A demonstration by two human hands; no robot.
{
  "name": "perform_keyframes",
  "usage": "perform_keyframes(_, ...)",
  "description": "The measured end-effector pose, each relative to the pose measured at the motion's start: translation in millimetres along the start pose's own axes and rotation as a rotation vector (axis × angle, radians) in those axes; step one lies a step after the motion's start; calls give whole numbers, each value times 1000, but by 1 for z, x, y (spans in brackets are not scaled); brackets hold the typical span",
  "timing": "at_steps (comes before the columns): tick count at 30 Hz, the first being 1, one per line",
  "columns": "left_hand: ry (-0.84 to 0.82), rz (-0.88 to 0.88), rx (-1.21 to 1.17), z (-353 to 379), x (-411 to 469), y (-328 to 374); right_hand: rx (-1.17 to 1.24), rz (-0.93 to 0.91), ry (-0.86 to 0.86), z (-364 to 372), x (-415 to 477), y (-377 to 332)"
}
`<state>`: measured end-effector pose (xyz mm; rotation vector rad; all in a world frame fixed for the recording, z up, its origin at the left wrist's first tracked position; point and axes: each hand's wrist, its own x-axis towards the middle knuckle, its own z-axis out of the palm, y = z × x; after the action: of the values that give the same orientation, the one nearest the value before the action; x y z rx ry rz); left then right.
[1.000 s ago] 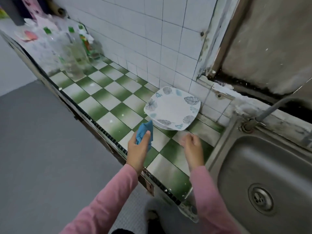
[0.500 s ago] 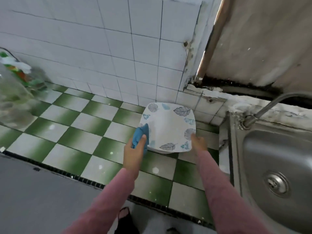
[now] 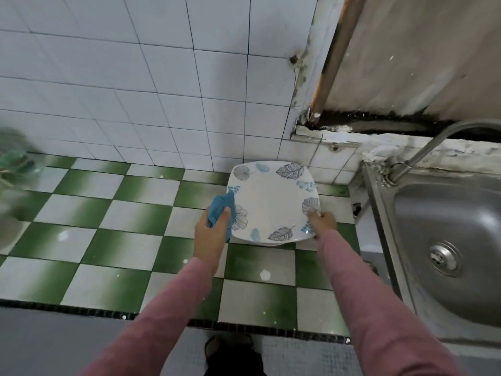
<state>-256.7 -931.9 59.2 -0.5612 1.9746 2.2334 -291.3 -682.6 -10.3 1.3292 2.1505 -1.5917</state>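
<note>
**Two hands, one plate, one cloth**

There is one square white plate (image 3: 271,202) on the green and white tiled counter (image 3: 113,240). It is at the back, close to the white wall tiles (image 3: 162,90) and just beside the sink (image 3: 439,226). On its rim I count five grey leaf prints, with smaller blue prints between them. Under its front edge a second white rim (image 3: 260,243) is visible, so the plate seems to lie on another dish. I cannot tell whether it rests there or is a little lifted.

Both hands are at the plate, one on each side. The left hand (image 3: 211,234) has its fingers and thumb curled round one blue cloth (image 3: 221,208). The cloth stands up out of the fist and touches the left edge of the plate. The right hand (image 3: 322,221) pinches the front right corner of the plate. Its thumb lies on top of the rim and the other fingers are hidden under it. Two pink sleeves cover the arms down to the wrists.

To the right there is one steel sink with one round drain (image 3: 446,257). One curved metal tap (image 3: 433,142) rises from its back corner. At the far left edge there is one glass thing (image 3: 13,169) on the counter, too blurred to name.
</note>
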Motion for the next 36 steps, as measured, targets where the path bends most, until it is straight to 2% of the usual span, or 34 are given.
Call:
perform_keyframes(4,-12,-4,13,0,1,-4,-11,-21,8,-1,0,4)
perform_keyframes(21,-72,48,18,-5,7,-9,388,-24,132,-14,-21,45)
perform_keyframes(25,-56,69,29,-13,12,-11,461,27,97,-22,-32,49)
perform_keyframes(28,-60,77,22,-13,12,-11,530,80,-25,-30,-33,47)
perform_keyframes(31,-56,89,14,-10,10,-11,463,74,-106,-37,-28,49)
perform_keyframes(36,-36,88,2,-4,11,-11,386,80,-58,-40,-33,50)
